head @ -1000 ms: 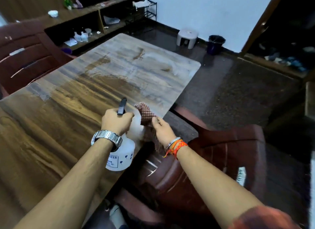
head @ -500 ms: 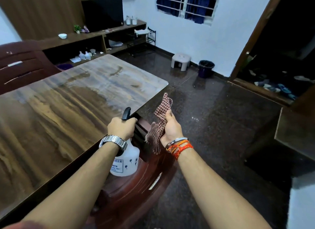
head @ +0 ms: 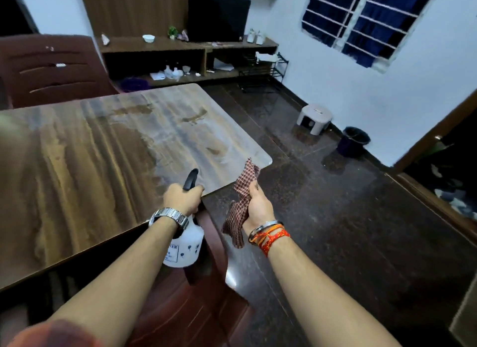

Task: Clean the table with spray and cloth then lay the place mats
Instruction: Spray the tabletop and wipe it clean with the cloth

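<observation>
The wood-grain table (head: 103, 166) fills the left half of the view, with pale damp streaks toward its far right corner. My left hand (head: 183, 198) grips the black head of a white spray bottle (head: 184, 248), which hangs just off the table's near edge. To its right, my right hand (head: 258, 207) holds a red checked cloth (head: 242, 199) bunched in its fingers, off the table over the floor. No place mats are in view.
A maroon chair (head: 196, 308) stands below my hands at the table's edge, another chair (head: 51, 70) at the far left. A shelf unit with a TV (head: 216, 17) lines the back wall. A white stool (head: 313, 118) and dark bin (head: 355, 141) sit on the floor.
My view has swung up and right, from over the table to its edge. Both hands, with bottle and cloth, have come off the tabletop toward the right.
</observation>
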A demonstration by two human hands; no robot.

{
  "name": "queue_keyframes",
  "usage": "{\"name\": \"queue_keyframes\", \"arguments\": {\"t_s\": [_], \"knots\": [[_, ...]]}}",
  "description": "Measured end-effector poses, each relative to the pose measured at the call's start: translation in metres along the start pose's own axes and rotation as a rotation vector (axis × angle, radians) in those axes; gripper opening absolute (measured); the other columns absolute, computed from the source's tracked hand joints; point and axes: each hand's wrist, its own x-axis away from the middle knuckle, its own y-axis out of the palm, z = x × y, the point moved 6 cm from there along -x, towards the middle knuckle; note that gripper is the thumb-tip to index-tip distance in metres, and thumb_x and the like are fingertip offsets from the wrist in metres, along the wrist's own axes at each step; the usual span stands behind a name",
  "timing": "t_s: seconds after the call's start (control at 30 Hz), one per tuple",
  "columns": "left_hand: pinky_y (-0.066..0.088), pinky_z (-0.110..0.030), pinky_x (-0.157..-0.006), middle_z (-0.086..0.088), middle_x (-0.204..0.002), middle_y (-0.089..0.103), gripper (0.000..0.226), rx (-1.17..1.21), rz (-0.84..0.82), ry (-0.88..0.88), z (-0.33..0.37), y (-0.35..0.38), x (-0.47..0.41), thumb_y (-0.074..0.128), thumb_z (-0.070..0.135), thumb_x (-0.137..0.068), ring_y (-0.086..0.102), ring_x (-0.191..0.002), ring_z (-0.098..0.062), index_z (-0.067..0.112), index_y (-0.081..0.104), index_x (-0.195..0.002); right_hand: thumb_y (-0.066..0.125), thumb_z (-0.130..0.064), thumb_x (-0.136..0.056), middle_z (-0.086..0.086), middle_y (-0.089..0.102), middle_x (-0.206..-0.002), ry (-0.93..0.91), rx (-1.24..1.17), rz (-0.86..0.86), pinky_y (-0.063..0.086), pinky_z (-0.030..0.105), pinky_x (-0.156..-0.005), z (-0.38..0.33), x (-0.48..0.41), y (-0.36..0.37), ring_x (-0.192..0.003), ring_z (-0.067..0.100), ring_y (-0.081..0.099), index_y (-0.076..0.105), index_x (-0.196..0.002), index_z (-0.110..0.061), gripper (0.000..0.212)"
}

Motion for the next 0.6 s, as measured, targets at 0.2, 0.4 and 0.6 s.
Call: {"name": "queue_keyframes", "arguments": {"t_s": [0.2, 0.4, 0.6], "knots": [[0.040, -0.025, -0.049, -0.012, -0.067, 0.069, 0.031, -0.035, 0.147, -0.100, 0.014, 0.033, -0.032, 0.067, 0.034, -0.082, 0.063, -0.060, -0.028, 0.006, 0.066, -0.070, 0.052, -0.049, -0.085, 0.001, 0.063, -0.127, 0.075, 0.122, -0.078, 0.041, 0.049, -0.106, -0.013, -0.063, 0.010, -0.118, 0.025, 0.058, 0.057, -0.129, -0.025, 0.051], [0.047, -0.025, -0.053, -0.007, -0.058, 0.068, 0.028, -0.015, 0.236, -0.187, 0.017, 0.080, -0.050, 0.074, 0.034, -0.072, 0.065, -0.055, -0.027, 0.010, 0.065, -0.061, 0.051, -0.053, -0.081, -0.002, 0.061, -0.128, 0.131, 0.265, -0.210, 0.039, 0.046, -0.108, -0.024, -0.145, -0.011, -0.118, 0.021, 0.057, 0.058, -0.129, -0.023, 0.058], [0.035, -0.025, -0.048, -0.007, -0.063, 0.061, 0.033, -0.015, 0.426, -0.316, 0.027, 0.120, -0.040, 0.074, 0.029, -0.080, 0.058, -0.060, -0.028, 0.010, 0.056, -0.060, 0.048, -0.064, -0.080, -0.007, 0.061, -0.128, 0.119, 0.446, -0.358, 0.037, 0.043, -0.109, -0.051, -0.210, -0.038, -0.120, 0.018, 0.055, 0.062, -0.110, -0.035, 0.044]]}}
